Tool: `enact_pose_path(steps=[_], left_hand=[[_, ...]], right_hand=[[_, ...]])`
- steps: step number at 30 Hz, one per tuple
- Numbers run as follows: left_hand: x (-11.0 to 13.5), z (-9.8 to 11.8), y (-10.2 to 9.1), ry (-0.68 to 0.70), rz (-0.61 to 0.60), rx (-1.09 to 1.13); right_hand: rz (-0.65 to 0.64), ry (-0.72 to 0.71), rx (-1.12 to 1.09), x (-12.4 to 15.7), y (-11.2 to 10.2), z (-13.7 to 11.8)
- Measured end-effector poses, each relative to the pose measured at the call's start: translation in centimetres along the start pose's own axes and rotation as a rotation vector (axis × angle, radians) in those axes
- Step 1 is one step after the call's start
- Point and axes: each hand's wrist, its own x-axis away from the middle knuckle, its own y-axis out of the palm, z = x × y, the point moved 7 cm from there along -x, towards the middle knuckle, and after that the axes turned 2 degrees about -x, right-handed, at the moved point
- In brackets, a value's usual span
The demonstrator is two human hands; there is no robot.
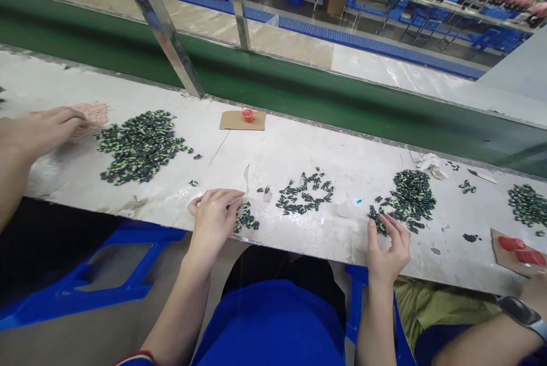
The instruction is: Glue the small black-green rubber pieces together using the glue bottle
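My left hand [215,219] rests at the table's near edge, thumb and fingers curled together beside a small cluster of black pieces [248,220]. Whatever lies between its fingertips is too small to make out. To the right, my right hand [390,247] has its fingers apart, the tips touching a few black pieces [378,220] at the edge of a larger heap of black-and-green pieces [413,192]. Between my hands, slim black pieces [305,192] lie in a loose ring on the white table [294,240].
At left, another person's hand [47,129] touches pink pieces [96,115] beside a big black-and-green heap [143,146]. A red cup [247,115] stands on cardboard [228,121]. At right are a knife [482,176], red items [530,257] on cardboard and a co-worker's watch-wearing arm [487,343].
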Motion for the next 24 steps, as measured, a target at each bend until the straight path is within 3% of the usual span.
enact_pose_path(steps=[4,7,10,14,20,24], left_hand=[[0.2,0.0,1.1,0.066,-0.065,-0.046],[0.1,0.6,1.7,0.092,-0.070,-0.043],[-0.4,1.0,2.2,0.098,-0.103,-0.048],[-0.4,2.6,3.4,0.138,-0.220,0.015],[2.3,6.7,5.8,0.272,-0.386,0.179],[3.0,6.6,5.3,0.250,-0.352,0.184]], right_hand=[[-0.222,-0.069,0.009,0.5,3.2,-1.0],[-0.304,-0.030,0.003,1.0,5.1,-1.0],[-0.335,0.071,-0.115,1.0,6.0,-0.8],[-0.397,0.330,-0.494,1.6,6.3,-0.9],[-0.294,0.537,-0.782,3.4,5.8,-1.4],[-0.180,0.698,-0.924,4.6,6.6,-1.4]])
